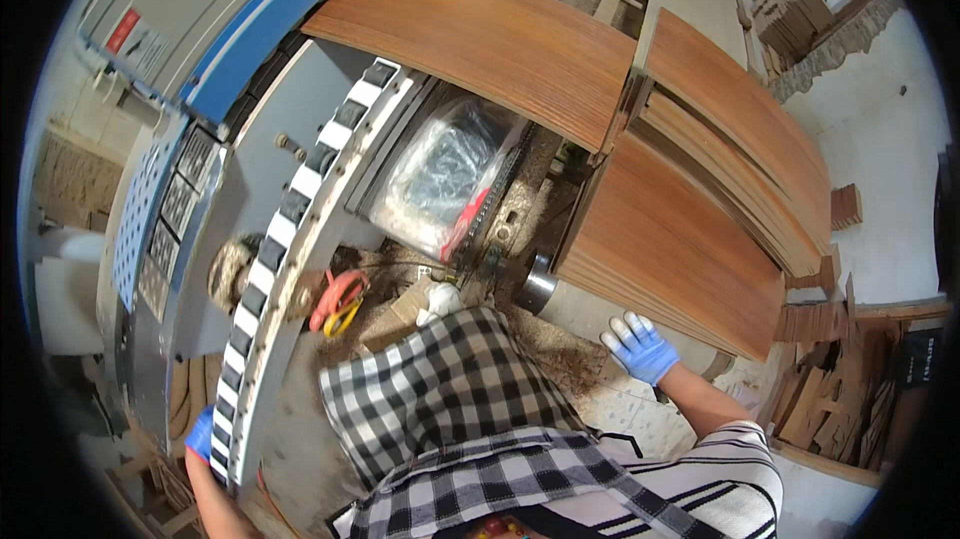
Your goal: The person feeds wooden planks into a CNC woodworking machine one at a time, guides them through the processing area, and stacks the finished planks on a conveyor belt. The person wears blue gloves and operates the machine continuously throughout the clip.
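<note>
My right hand [642, 349], in a blue and white glove, is open with its fingers spread. Beside it is the near edge of a stack of brown wood-grain panels [670, 244]; whether it touches anything there I cannot tell. At the lower left, my left hand [200, 434] in a blue glove is against the near end of a machine's feed track [262, 274] with black and white pads. Its fingers are mostly hidden by the track. One long brown panel [480, 29] lies across the machine, well beyond both hands.
A blue and grey machine housing [225, 34] rises at the left. Between track and stack lies a clear plastic bag [440, 174]; coiled red and yellow straps [338, 301] hang nearer. More panels [735, 109] are stacked at the right, with wood offcuts [835, 404] on a shelf.
</note>
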Tool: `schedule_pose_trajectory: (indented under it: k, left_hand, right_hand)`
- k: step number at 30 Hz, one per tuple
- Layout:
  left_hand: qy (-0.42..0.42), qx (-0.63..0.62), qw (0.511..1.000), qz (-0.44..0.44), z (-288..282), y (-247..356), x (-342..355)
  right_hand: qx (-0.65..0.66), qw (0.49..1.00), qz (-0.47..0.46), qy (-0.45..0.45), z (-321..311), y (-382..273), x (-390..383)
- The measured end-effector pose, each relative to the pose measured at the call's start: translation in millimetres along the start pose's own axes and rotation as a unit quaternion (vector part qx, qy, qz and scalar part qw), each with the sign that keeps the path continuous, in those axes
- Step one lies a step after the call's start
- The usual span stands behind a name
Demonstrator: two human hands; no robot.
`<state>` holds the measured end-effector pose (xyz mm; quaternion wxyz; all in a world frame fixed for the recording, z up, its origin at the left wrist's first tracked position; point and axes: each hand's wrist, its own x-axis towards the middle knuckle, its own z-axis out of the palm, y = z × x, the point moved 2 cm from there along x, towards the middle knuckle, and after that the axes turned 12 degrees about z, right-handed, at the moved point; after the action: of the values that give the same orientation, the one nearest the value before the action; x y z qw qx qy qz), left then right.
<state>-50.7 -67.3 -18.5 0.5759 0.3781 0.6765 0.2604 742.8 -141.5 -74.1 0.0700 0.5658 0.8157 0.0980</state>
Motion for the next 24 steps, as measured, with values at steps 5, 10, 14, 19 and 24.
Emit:
schedule_pose_trajectory:
  k: [5,10,14,19,24]
  left_hand:
    - [0.010,-0.024,1.000,0.013,-14.1,-16.2,14.8]
    - [0.009,0.013,0.999,0.048,-28.6,-17.8,40.0]
    - [0.004,0.014,1.000,0.014,-27.8,-9.7,80.1]
    - [0.024,0.136,0.976,0.168,-86.5,-54.7,133.6]
    - [-0.031,0.198,0.958,0.207,-58.7,-0.5,155.3]
  right_hand:
    - [-0.005,1.000,0.007,0.010,-3.4,-3.7,1.5]
    - [0.057,0.997,0.036,-0.022,-16.0,-8.0,-5.0]
    - [0.083,0.993,0.079,0.010,-24.8,-18.5,-5.7]
    - [0.155,0.938,0.250,0.183,-76.6,-48.3,-21.9]
    - [0.050,0.765,0.568,0.300,-114.2,17.8,-110.8]
